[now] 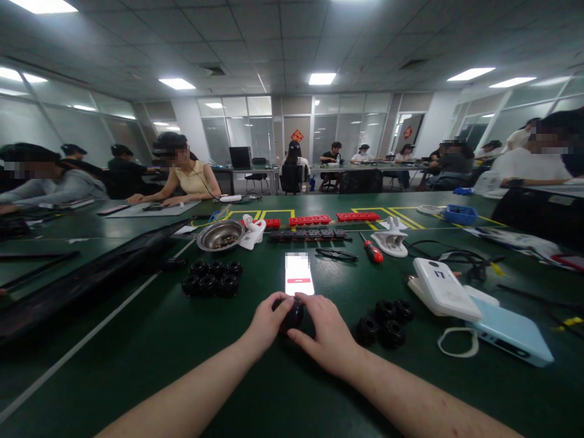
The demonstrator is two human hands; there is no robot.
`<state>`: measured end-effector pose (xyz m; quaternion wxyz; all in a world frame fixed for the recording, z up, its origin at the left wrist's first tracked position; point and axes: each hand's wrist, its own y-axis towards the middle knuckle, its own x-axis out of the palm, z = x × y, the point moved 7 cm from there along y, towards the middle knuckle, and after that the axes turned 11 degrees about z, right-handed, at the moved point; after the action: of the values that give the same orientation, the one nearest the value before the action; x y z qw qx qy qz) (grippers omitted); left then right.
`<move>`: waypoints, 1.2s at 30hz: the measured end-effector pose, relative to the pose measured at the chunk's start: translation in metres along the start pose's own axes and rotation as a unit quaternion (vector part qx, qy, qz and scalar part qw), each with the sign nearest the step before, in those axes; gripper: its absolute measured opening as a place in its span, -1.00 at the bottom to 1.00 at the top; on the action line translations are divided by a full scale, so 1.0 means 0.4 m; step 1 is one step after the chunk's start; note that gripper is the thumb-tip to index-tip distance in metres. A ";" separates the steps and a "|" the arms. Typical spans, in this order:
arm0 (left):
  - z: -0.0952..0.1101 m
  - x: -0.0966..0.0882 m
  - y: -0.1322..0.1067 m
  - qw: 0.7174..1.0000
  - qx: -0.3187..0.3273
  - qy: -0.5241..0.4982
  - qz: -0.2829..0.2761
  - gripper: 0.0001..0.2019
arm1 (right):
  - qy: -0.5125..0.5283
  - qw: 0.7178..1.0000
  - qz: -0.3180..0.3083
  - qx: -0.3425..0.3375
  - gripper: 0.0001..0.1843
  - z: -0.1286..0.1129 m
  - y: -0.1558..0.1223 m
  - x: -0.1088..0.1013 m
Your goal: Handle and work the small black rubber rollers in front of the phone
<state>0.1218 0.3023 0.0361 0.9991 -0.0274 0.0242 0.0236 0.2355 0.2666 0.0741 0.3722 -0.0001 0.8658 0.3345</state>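
Note:
My left hand (269,317) and my right hand (326,331) are closed around one black round part (294,316) in front of me, which the fingers partly cover. Just beyond it lies a phone (298,275) with a lit white screen and a red bar. To the left sits a group of similar black round parts (207,284) in two rows. Several more black round parts (385,313) stand to the right of my right hand.
A metal bowl (201,234) of small pieces, red strips (309,219), a black strip (308,235), glasses (336,254) and a red screwdriver (374,251) lie farther back. White devices (444,286) and a light blue box (511,328) are at right. Other people sit at tables around.

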 end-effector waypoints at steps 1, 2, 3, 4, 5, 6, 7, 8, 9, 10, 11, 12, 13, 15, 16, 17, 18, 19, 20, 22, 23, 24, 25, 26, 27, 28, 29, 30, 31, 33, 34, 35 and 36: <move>0.001 0.000 -0.002 1.000 0.002 0.001 0.001 -0.73 | 0.001 1.000 -0.002 0.013 -0.47 0.005 0.000 0.001; 0.001 0.000 -0.004 1.000 0.002 0.001 -0.001 -0.73 | 0.001 1.000 -0.005 0.026 -0.52 0.011 0.000 0.003; 0.000 0.001 -0.006 1.000 0.001 0.000 -0.004 -0.73 | -0.001 0.999 -0.011 0.037 -0.60 0.016 0.000 0.005; -0.002 0.002 -0.006 1.000 -0.001 -0.001 -0.009 -0.73 | -0.003 0.999 -0.015 0.044 -0.68 0.020 0.000 0.007; -0.003 0.003 -0.006 1.000 -0.001 -0.004 -0.013 -0.72 | 0.000 0.999 -0.018 0.046 -0.74 0.021 0.001 0.008; -0.004 0.004 -0.005 1.000 0.000 -0.004 -0.017 -0.70 | 0.006 0.999 -0.016 0.040 -0.76 0.019 0.001 0.008; -0.005 0.004 -0.003 1.000 0.002 -0.003 -0.019 -0.68 | 0.015 0.999 -0.010 0.028 -0.74 0.014 0.002 0.006; -0.005 0.004 -0.001 1.000 0.001 -0.003 -0.023 -0.65 | 0.023 1.000 -0.003 0.011 -0.68 0.006 0.001 0.004; -0.007 0.005 0.001 1.000 -0.002 -0.006 -0.025 -0.62 | 0.029 1.000 0.003 -0.009 -0.60 -0.002 0.000 0.001; -0.009 0.005 0.003 1.000 -0.008 -0.009 -0.026 -0.60 | 0.029 0.999 0.008 -0.026 -0.52 -0.010 -0.002 -0.001; -0.011 0.006 0.005 0.999 -0.014 -0.013 -0.026 -0.59 | 0.025 0.999 0.012 -0.039 -0.48 -0.016 -0.004 -0.003; -0.012 0.006 0.006 0.999 -0.020 -0.017 -0.025 -0.59 | 0.020 0.999 0.015 -0.045 -0.46 -0.019 -0.006 -0.004; -0.013 0.006 0.007 0.999 -0.023 -0.020 -0.022 -0.60 | 0.017 0.999 0.016 -0.045 -0.45 -0.020 -0.007 -0.005; -0.013 0.005 0.007 0.999 -0.019 -0.026 -0.013 -0.64 | 0.015 0.999 0.022 -0.029 -0.44 -0.013 -0.008 -0.008; -0.012 0.005 0.006 0.999 -0.015 -0.026 -0.009 -0.66 | 0.013 0.999 0.025 -0.015 -0.44 -0.007 -0.006 -0.009; -0.011 0.004 0.005 1.000 -0.011 -0.027 -0.006 -0.67 | 0.010 1.000 0.026 0.000 -0.46 0.000 -0.005 -0.009; -0.011 0.004 0.004 1.000 -0.008 -0.026 -0.003 -0.67 | 0.006 1.000 0.023 0.015 -0.51 0.007 -0.003 -0.007; -0.011 0.003 0.003 1.000 -0.006 -0.024 -0.001 -0.66 | 0.001 0.999 0.018 0.029 -0.59 0.014 -0.002 -0.005; -0.011 0.002 0.003 1.000 -0.005 -0.021 -0.001 -0.65 | -0.001 0.999 0.013 0.039 -0.66 0.019 0.000 -0.003; -0.011 0.002 0.004 1.000 -0.003 -0.019 -0.007 -0.63 | 0.005 0.999 0.009 0.037 -0.73 0.018 0.003 0.000; -0.011 0.002 0.005 1.000 -0.001 -0.019 -0.012 -0.61 | 0.011 1.000 0.013 0.026 -0.71 0.013 0.003 0.000; -0.011 0.003 0.006 1.000 -0.001 -0.021 -0.018 -0.59 | 0.017 1.000 0.016 0.011 -0.66 0.006 0.004 -0.002; -0.012 0.003 0.007 0.999 -0.003 -0.024 -0.023 -0.58 | 0.022 1.000 0.020 -0.006 -0.60 -0.001 0.003 -0.003; -0.012 0.003 0.007 0.999 -0.005 -0.027 -0.025 -0.58 | 0.024 0.999 0.023 -0.019 -0.55 -0.008 0.001 -0.004; -0.013 0.002 0.008 0.999 -0.008 -0.029 -0.023 -0.59 | 0.023 0.999 0.027 -0.028 -0.51 -0.011 -0.001 -0.006; -0.013 0.001 0.007 0.999 -0.009 -0.030 -0.020 -0.62 | 0.020 0.999 0.033 -0.028 -0.49 -0.012 -0.002 -0.008; -0.012 0.000 0.006 0.999 -0.008 -0.031 -0.014 -0.65 | 0.017 0.999 0.038 -0.022 -0.46 -0.010 -0.003 -0.010; -0.012 0.000 0.005 0.999 -0.007 -0.032 -0.009 -0.67 | 0.012 0.999 0.040 -0.011 -0.44 -0.005 -0.004 -0.011; -0.012 0.000 0.004 0.999 -0.006 -0.031 -0.004 -0.69 | 0.007 0.999 0.038 0.004 -0.45 0.001 -0.004 -0.010; -0.013 0.004 0.002 0.999 -0.008 -0.031 -0.004 -0.69 | -0.003 0.999 0.017 0.032 -0.60 0.015 -0.002 -0.002; -0.014 0.006 0.001 0.999 -0.011 -0.030 -0.007 -0.68 | -0.005 0.999 0.001 0.042 -0.69 0.020 -0.001 0.004; -0.014 0.009 0.001 0.999 -0.013 -0.030 -0.011 -0.67 | -0.004 0.999 -0.015 0.050 -0.76 0.024 -0.001 0.010; -0.014 0.010 0.001 0.999 -0.016 -0.029 -0.017 -0.66 | 0.001 0.998 -0.023 0.056 -0.79 0.027 0.001 0.013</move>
<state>0.1256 0.3026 0.0304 0.9990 -0.0430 -0.0052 0.0077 0.2387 0.2744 0.0656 0.3779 0.0008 0.8836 0.2766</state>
